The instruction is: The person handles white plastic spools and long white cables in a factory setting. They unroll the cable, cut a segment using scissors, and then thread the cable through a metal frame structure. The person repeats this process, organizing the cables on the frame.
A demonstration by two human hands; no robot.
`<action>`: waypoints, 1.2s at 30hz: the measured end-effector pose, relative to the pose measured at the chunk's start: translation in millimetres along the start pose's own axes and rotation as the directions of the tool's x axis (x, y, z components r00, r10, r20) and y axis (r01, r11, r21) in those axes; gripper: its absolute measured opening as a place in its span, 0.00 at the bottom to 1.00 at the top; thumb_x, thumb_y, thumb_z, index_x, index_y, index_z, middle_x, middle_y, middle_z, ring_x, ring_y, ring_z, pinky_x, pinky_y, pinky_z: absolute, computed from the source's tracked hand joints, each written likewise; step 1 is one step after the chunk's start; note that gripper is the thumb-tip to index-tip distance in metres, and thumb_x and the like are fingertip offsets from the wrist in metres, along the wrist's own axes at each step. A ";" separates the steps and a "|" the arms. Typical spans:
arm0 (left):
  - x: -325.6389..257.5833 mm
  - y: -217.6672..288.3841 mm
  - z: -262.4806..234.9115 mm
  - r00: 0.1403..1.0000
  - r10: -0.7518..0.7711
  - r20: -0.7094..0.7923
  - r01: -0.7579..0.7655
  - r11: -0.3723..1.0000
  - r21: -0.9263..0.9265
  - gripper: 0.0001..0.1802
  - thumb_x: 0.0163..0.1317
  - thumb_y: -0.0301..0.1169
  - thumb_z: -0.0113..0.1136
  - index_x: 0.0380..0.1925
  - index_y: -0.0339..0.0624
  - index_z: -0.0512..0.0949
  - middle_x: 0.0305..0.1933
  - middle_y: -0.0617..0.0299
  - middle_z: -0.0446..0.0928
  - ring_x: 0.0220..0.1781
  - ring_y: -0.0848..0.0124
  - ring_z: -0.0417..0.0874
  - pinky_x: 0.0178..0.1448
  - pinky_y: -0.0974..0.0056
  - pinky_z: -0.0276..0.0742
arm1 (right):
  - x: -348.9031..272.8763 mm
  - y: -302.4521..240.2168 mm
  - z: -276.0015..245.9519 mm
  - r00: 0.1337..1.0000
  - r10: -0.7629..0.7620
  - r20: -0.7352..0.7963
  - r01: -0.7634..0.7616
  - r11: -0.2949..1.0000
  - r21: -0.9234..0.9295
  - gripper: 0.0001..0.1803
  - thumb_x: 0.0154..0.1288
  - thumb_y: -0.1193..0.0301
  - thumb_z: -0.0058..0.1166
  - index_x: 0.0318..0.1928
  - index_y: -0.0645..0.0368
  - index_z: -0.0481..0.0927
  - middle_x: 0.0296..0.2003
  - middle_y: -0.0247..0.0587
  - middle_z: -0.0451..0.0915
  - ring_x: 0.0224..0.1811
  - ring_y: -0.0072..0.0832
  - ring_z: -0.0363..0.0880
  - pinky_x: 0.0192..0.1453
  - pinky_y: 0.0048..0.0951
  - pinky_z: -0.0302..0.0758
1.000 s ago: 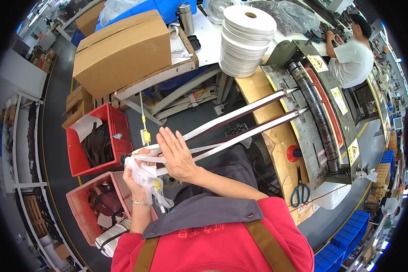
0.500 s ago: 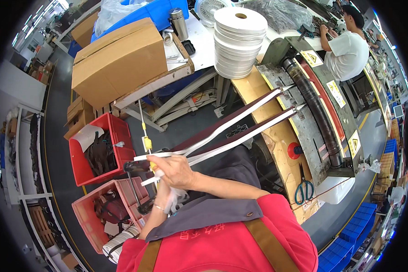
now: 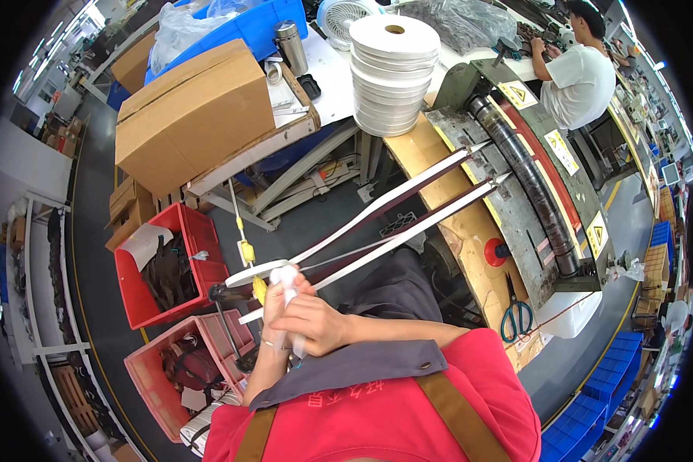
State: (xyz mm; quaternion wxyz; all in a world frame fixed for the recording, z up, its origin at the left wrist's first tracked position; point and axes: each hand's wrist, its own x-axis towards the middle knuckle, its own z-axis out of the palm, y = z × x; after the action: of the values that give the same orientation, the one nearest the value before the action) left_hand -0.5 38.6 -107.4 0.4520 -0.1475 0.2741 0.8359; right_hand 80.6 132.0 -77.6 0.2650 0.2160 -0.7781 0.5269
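Note:
My left hand [image 3: 274, 314] and my right hand [image 3: 313, 323] are close together at the left ends of two long strips. Both are closed around a bunched white tape [image 3: 285, 279], which sticks up above the fingers and hangs between the palms. The far strip [image 3: 377, 205] and the near strip [image 3: 416, 229], white with dark maroon along them, stretch right to the bed of a roller machine [image 3: 527, 177]. Their left ends lie by a thin stand with yellow fittings [image 3: 247, 252]. My fingers partly hide the tape.
Scissors with teal handles [image 3: 516, 319] lie on the machine's wooden ledge [image 3: 470, 231]. A stack of white tape rolls [image 3: 393, 85] stands behind it. Red crates [image 3: 131, 269] are at left, beside a cardboard box [image 3: 196, 115] on a table. Another person [image 3: 577, 77] works at far right.
My right hand has come off the strip ends, down and right to my left hand. My left hand has risen, and the white tape now bunches up between both hands. The view has shifted slightly.

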 end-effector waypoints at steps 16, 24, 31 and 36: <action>-70.6 54.7 0.1 0.995 0.016 0.101 -0.098 0.426 0.899 0.21 0.49 0.28 0.57 0.45 0.37 0.68 0.16 0.70 0.63 0.12 0.84 0.56 0.16 0.76 0.49 | 20.3 63.3 -52.1 0.951 0.100 -0.294 -0.264 0.758 -0.596 0.10 0.48 0.77 0.54 0.35 0.58 0.76 0.28 0.36 0.77 0.39 0.31 0.77 0.62 0.51 0.54; -74.7 78.7 -2.3 0.877 0.281 0.390 -0.278 0.958 -0.067 0.13 0.62 0.32 0.40 0.33 0.32 0.69 0.28 0.55 0.72 0.26 0.67 0.75 0.26 0.65 0.74 | 9.7 61.0 -46.2 0.957 0.199 -0.210 -0.286 0.770 -0.571 0.07 0.49 0.76 0.53 0.33 0.59 0.75 0.21 0.37 0.76 0.28 0.32 0.76 0.56 0.42 0.64; -39.1 69.1 38.2 0.670 0.597 0.441 -0.660 0.208 0.722 0.13 0.60 0.30 0.39 0.34 0.34 0.73 0.41 0.52 0.75 0.47 0.62 0.73 0.53 0.62 0.66 | 6.3 42.0 -26.5 0.943 0.320 0.096 -0.234 0.836 -0.496 0.06 0.53 0.70 0.48 0.28 0.59 0.70 0.15 0.43 0.72 0.17 0.41 0.73 0.20 0.39 0.68; -23.7 42.2 -3.3 0.937 0.145 0.318 -0.348 0.327 0.879 0.08 0.56 0.31 0.46 0.34 0.41 0.69 0.24 0.68 0.64 0.30 0.79 0.67 0.33 0.72 0.64 | 30.2 20.0 -32.7 0.946 0.252 0.205 -0.155 0.904 -0.398 0.07 0.55 0.68 0.47 0.31 0.59 0.70 0.15 0.45 0.73 0.18 0.42 0.73 0.21 0.39 0.69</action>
State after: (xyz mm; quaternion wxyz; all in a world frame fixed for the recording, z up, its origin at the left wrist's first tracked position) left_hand -22.9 2.1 -84.6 0.3459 0.2515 0.6713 0.6053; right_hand 51.3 167.9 -62.4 0.1437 0.1431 -0.9103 0.3609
